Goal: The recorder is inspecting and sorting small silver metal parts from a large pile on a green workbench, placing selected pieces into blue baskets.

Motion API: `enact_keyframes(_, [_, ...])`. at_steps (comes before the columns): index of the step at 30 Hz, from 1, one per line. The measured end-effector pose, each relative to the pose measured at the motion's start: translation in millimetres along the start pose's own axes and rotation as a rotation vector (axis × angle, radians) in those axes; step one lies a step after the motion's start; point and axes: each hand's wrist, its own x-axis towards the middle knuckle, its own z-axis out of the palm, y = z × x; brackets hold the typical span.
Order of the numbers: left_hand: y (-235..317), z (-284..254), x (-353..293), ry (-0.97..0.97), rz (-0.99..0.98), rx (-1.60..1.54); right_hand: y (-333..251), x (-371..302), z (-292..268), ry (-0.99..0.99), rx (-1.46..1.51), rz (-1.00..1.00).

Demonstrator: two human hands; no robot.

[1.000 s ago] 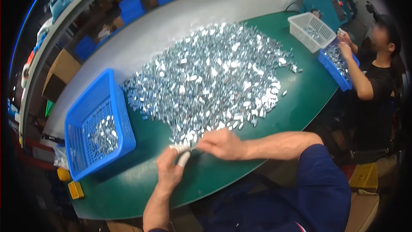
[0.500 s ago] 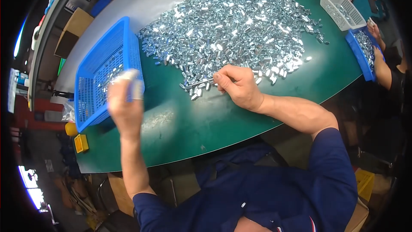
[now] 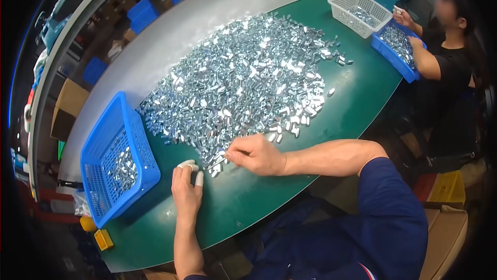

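A wide heap of small shiny metal pieces [image 3: 248, 78] covers the middle of the green table [image 3: 352, 109]. At its near edge my right hand [image 3: 259, 157] is closed, with a thin metal rod-like tool [image 3: 215, 161] at its fingertips pointing left among the loose pieces. My left hand [image 3: 187, 192] rests low over the table, left of that tool, with white covers on its fingertips. Its thumb stands apart from the fingers, and I see nothing held between them. Left of this hand, a blue perforated basket [image 3: 147, 176] holds some of the metal pieces.
A small yellow bin [image 3: 103, 239] sits at the left table edge. At the far right stand a white basket [image 3: 339, 13] and a blue tray [image 3: 391, 60] with metal pieces; a co-worker's hands [image 3: 409, 26] are at the tray. A grey raised border [image 3: 155, 37] runs along the back.
My left hand has moved from beside the blue basket to the near edge of the heap. The right hand stays at the heap's edge with the tool; the whole view has shifted.
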Motion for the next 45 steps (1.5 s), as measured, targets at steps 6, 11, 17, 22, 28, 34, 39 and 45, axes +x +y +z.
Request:
enact_keyframes(6, [8, -7, 0, 0.032, -0.041, -0.056, 0, 0, -3, -0.013, -0.022, -0.04])
enact_keyframes(11, [-3, -7, -4, 0.014, -0.087, 0.056, -5, -1, -5, -0.04, -0.034, 0.002])
enact_keyframes(17, [2, -12, -10, 0.008, -0.115, 0.024, -3, -1, 2, -0.062, -0.029, 0.003])
enact_keyframes(22, [3, -4, -1, 0.064, -0.055, -0.197, -1, 0, -7, -0.043, -0.126, 0.021])
enact_keyframes(28, [14, -3, -5, 0.013, -0.114, -0.483, 4, 3, -3, -0.101, -0.064, 0.049])
enact_keyframes(34, [13, 1, -10, -0.005, -0.094, -0.466, 8, 1, 0, -0.124, -0.098, 0.027])
enact_keyframes(39, [19, 6, -6, 0.002, -0.018, -0.469, 8, -2, -3, -0.123, -0.177, -0.023])
enact_keyframes(45, [23, 0, -13, -0.02, 0.016, -0.391, 8, -7, 7, -0.147, -0.161, -0.099])
